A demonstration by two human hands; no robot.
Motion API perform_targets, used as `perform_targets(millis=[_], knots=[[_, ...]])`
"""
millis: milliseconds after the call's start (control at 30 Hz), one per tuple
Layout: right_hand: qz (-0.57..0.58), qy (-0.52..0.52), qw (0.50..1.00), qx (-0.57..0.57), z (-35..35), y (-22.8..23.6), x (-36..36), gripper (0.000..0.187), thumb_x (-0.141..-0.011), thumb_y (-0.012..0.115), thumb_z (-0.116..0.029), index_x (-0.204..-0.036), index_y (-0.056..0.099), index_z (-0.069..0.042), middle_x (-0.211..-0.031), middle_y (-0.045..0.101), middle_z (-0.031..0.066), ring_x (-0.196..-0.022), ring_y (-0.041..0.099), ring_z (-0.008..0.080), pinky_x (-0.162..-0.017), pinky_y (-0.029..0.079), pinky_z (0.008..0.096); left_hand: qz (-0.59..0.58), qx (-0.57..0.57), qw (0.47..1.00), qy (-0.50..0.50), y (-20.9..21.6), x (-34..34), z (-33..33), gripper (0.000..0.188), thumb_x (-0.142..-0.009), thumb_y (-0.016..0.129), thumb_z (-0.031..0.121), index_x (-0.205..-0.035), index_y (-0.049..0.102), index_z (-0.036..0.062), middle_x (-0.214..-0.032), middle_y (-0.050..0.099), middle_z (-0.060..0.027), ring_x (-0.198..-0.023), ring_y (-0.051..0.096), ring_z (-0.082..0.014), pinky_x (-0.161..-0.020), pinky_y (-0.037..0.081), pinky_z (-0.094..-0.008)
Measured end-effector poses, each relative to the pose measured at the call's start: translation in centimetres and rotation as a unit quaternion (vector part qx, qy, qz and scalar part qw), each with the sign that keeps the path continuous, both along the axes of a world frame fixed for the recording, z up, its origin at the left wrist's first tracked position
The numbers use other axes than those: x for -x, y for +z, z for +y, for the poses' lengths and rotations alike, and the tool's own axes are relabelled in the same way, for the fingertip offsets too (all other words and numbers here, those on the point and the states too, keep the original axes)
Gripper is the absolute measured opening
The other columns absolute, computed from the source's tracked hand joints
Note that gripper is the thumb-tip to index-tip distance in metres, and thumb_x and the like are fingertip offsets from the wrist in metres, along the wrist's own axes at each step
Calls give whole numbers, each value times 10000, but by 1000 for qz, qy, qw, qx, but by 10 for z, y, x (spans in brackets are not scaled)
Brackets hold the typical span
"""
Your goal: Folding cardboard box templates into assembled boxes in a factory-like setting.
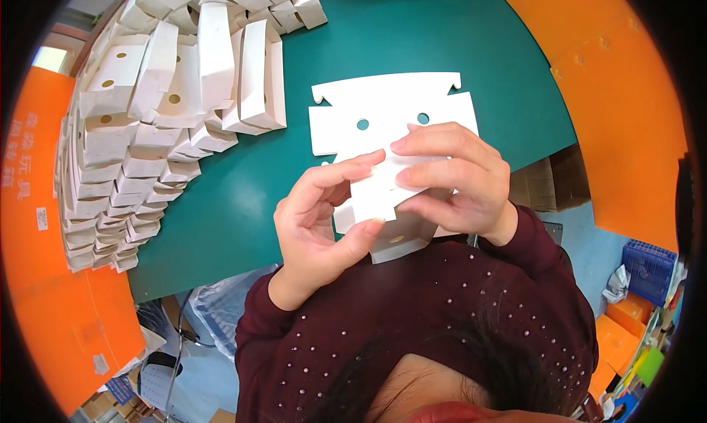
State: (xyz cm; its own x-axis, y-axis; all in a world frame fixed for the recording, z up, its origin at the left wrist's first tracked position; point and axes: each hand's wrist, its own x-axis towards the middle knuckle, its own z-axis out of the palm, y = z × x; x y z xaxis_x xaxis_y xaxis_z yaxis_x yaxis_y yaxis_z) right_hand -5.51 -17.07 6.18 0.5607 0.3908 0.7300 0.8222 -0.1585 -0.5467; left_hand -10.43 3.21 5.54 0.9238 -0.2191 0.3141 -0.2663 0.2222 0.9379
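Note:
A partly folded white cardboard box (374,194) is between my two hands in front of my chest, its flaps angled. My left hand (313,220) grips its left side, fingertips at the upper edge and thumb lower down. On the other side, my right hand (464,174) pinches a panel, with the thumb underneath and fingers on top. Just beyond my hands, a flat white die-cut card blank (390,99) with two round holes and hooked corners lies on the green table (243,202). My right hand overlaps part of it.
Many folded white boxes (169,77) are heaped in rows along the table's left side. Orange panels stand at the left (66,312) and right (611,106). Beyond the table's right edge sit a brown carton (567,176) and a blue plastic crate (649,270).

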Motion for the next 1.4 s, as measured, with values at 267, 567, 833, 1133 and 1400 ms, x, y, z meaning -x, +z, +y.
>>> perform_targets(millis=[267,567,833,1133,1400], knots=[[-53,3,999,3,-1,-1,3,232,-686,802,-27,-895,703,-51,-997,684,128,-857,679,270,-782,590,375,-32,6,997,63,-3,5,-8,360,-750,744,-15,-1031,520,-44,-1205,596,-324,-1084,631,-236,-919,506,-315],[-83,-8,996,30,-1,2,5,242,-663,787,-29,-888,702,-56,-993,688,111,-856,676,254,-789,590,378,-96,-51,984,144,3,3,-8,342,-700,759,-9,-990,580,-32,-1159,639,-269,-1010,675,-283,-881,531,-344],[-200,-65,973,94,-1,2,9,210,-718,742,-65,-907,652,-88,-1032,685,90,-899,683,248,-807,590,391,-248,-252,920,170,18,2,7,297,-609,738,-18,-903,698,-21,-1033,698,-212,-1031,678,-339,-878,551,-394],[-255,-108,953,123,3,5,9,163,-724,732,-102,-885,712,-118,-1015,682,34,-877,661,197,-850,571,402,-236,-320,893,212,23,6,3,260,-655,722,-110,-898,707,-18,-975,722,-158,-954,705,-314,-831,570,-352],[-175,-80,977,94,4,9,6,163,-682,725,-95,-843,727,-121,-881,689,24,-801,653,195,-796,582,394,-264,-287,910,142,17,0,15,256,-661,724,-122,-899,711,-28,-953,724,-156,-958,699,-339,-849,569,-376]])
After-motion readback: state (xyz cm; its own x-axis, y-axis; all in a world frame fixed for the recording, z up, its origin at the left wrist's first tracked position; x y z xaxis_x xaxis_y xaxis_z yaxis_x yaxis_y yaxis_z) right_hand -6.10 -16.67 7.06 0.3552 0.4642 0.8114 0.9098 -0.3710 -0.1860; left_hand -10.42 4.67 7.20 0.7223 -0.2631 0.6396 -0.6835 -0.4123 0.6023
